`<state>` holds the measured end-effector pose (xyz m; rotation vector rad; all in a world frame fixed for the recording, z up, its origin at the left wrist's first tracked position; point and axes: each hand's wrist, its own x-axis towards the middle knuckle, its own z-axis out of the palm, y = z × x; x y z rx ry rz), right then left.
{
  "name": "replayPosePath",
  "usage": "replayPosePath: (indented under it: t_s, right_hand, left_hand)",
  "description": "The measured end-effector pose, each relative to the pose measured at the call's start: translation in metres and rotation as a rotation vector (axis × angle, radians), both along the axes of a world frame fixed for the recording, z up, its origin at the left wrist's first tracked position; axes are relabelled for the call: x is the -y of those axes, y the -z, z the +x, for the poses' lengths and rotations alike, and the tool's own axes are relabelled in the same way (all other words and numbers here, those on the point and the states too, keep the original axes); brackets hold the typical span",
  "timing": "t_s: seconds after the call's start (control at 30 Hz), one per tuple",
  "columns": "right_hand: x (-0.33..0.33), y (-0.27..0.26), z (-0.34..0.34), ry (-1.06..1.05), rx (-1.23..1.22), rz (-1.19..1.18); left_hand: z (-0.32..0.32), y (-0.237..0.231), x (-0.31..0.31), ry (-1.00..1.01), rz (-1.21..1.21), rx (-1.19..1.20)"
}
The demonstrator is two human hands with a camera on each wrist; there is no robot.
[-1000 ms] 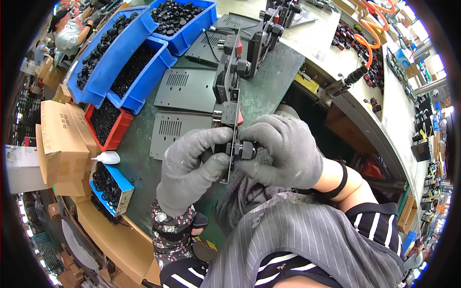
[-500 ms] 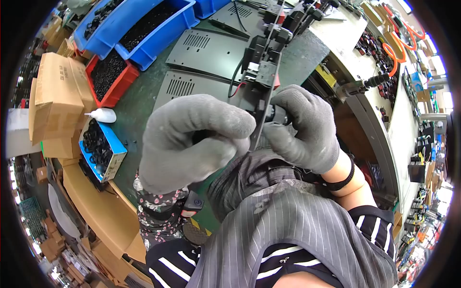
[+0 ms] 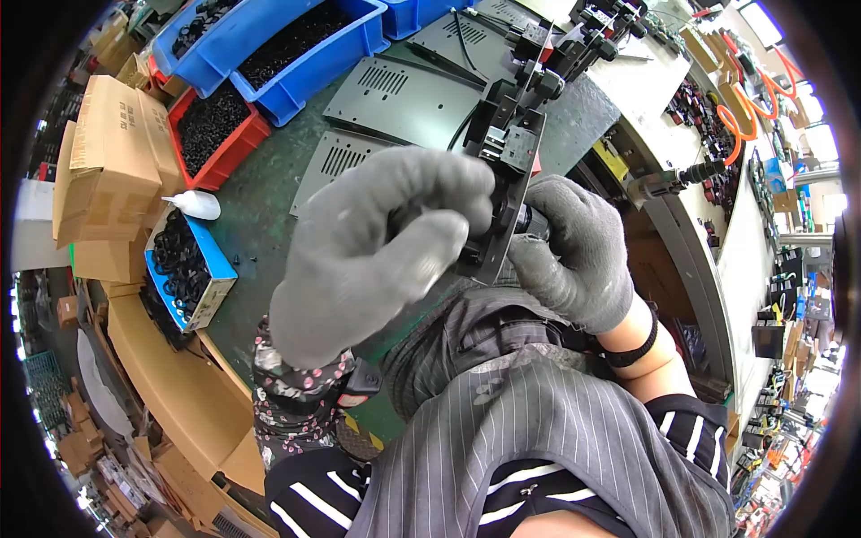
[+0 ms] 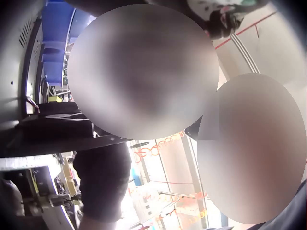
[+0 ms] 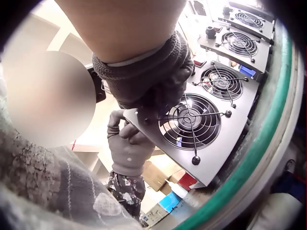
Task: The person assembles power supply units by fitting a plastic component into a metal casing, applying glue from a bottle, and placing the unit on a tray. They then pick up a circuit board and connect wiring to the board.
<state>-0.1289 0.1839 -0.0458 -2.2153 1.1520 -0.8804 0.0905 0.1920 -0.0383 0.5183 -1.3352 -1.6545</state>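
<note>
Panel [image 5: 211, 167] is standing upright between the two hands, its fan grille [image 5: 191, 117] facing outward, toward the right wrist camera. Black fitting [image 3: 536, 222] is projecting from its right side. Right hand [image 3: 583, 260] is gripping this fitting, thumb and fingers curling closely round it, presumably to control it while the panel is taking the load. Left hand [image 3: 359, 242] is curving at the opposite face, perhaps for counter-support; whether its fingertips are closing on anything cannot be told. Vented plates [image 3: 395, 103] are lying beyond the grip. Farther left, blue bin [image 3: 291, 100] and red bin [image 3: 238, 148] are holding small black parts, probably sorted for easy reach. Nearer the left hand, white bottle [image 3: 197, 204] is lying beside an open carton [image 3: 215, 291] of black pieces.
</note>
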Motion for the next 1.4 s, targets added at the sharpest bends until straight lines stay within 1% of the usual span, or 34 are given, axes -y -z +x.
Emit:
replayPosePath:
  t_s: [0.07,0.1,0.13,0.2,0.23,0.27,0.33,0.37,0.4,0.47,0.5,0.6,0.63,0.67,0.73,0.77,0.8,0.87,0.9,0.93,1.0,1.03,1.07,1.13,1.17,1.2,1.27,1.3,1.33,1.4]
  right_hand:
    - [0.000,0.000,0.000,0.003,0.003,0.009]
    - [0.000,0.001,-0.001,-0.003,0.017,-0.009]
    - [0.000,0.001,-0.001,-0.008,0.031,-0.025]
    - [-0.001,-0.002,0.000,-0.001,0.005,-0.011]
    - [-0.002,-0.004,0.000,0.008,-0.020,0.005]
    - [-0.002,-0.006,0.000,0.027,-0.012,0.007]
    - [0.000,-0.007,-0.004,-0.072,-0.018,0.110]
    - [0.001,-0.006,-0.007,-0.100,-0.040,0.089]
    - [-0.001,-0.005,-0.009,-0.073,-0.025,0.093]
    - [-0.003,-0.003,-0.013,-0.003,-0.142,-0.067]
    - [-0.003,0.001,-0.013,0.033,-0.077,-0.219]
    - [-0.009,-0.002,-0.007,0.092,-0.031,-0.223]
    - [-0.006,0.000,-0.008,0.055,-0.037,-0.284]
    - [-0.005,0.002,-0.006,0.075,-0.025,-0.278]
    - [-0.003,-0.003,-0.003,0.035,-0.108,-0.035]
    - [-0.004,-0.009,-0.002,-0.023,0.097,0.185]
    - [-0.007,-0.007,-0.001,-0.015,0.110,0.182]
    - [-0.012,-0.001,0.002,0.014,0.491,0.438]
    - [-0.008,-0.004,-0.003,-0.045,0.444,0.573]
    - [-0.005,-0.001,-0.008,-0.042,0.454,0.572]
    - [-0.003,0.005,-0.014,-0.010,0.117,0.046]
    - [-0.003,0.007,-0.015,0.062,0.031,-0.162]
    - [-0.004,0.004,-0.015,0.066,0.034,-0.165]
    - [-0.007,-0.002,-0.011,0.060,-0.090,-0.289]
    - [-0.008,0.000,-0.008,0.059,-0.096,-0.280]
    - [-0.006,0.001,-0.006,0.061,-0.094,-0.282]
    - [-0.001,0.002,-0.004,0.026,-0.139,-0.253]
    - [0.000,0.002,0.000,0.025,-0.114,-0.159]
    - [-0.001,0.003,0.000,0.023,-0.115,-0.159]
    - [0.001,0.006,0.002,-0.086,0.343,0.391]
  left_hand:
    - [-0.014,-0.001,-0.001,-0.159,0.186,0.156]
    - [-0.023,0.006,-0.003,-0.120,0.131,0.034]
    - [-0.021,0.005,-0.004,-0.120,0.130,0.034]
    - [-0.013,-0.004,-0.007,-0.178,0.034,0.162]
    - [-0.004,-0.012,-0.007,-0.088,0.115,0.104]
    - [-0.007,-0.012,-0.007,-0.069,0.116,0.113]
    - [-0.015,-0.011,-0.009,-0.334,0.105,0.213]
    - [-0.017,-0.011,-0.008,-0.328,0.158,0.211]
    - [-0.019,-0.008,-0.008,-0.302,0.157,0.227]
    - [-0.025,0.003,-0.005,-0.307,0.127,0.290]
    - [-0.026,0.006,-0.004,-0.289,0.123,0.300]
    - [-0.026,0.011,-0.003,-0.283,0.050,0.264]
    - [-0.028,0.009,-0.005,-0.276,0.067,0.257]
    - [-0.030,0.009,-0.007,-0.258,0.067,0.273]
    - [-0.033,0.010,-0.009,-0.345,0.109,0.215]
    - [-0.031,0.012,-0.007,-0.364,0.024,0.252]
    - [-0.026,0.017,-0.004,-0.355,0.017,0.264]
    - [-0.012,0.027,0.005,-0.259,-0.327,0.208]
    - [-0.002,0.024,0.007,-0.124,-0.245,0.086]
    - [-0.002,0.022,0.007,-0.116,-0.246,0.093]
    - [-0.003,0.018,0.005,-0.239,-0.214,0.061]
    - [-0.015,0.014,-0.004,-0.500,-0.148,0.298]
    - [-0.023,0.011,-0.006,-0.496,-0.152,0.300]
    - [-0.030,0.007,-0.007,-0.373,0.068,0.244]
    - [-0.024,0.015,-0.006,-0.337,0.009,0.314]
    - [-0.023,0.016,-0.006,-0.336,0.007,0.317]
    - [-0.022,0.017,-0.002,-0.299,-0.138,0.343]
    - [-0.019,0.020,0.000,-0.298,-0.203,0.392]
    - [-0.019,0.020,-0.001,-0.300,-0.202,0.391]
    - [-0.019,0.020,-0.002,-0.291,-0.202,0.336]
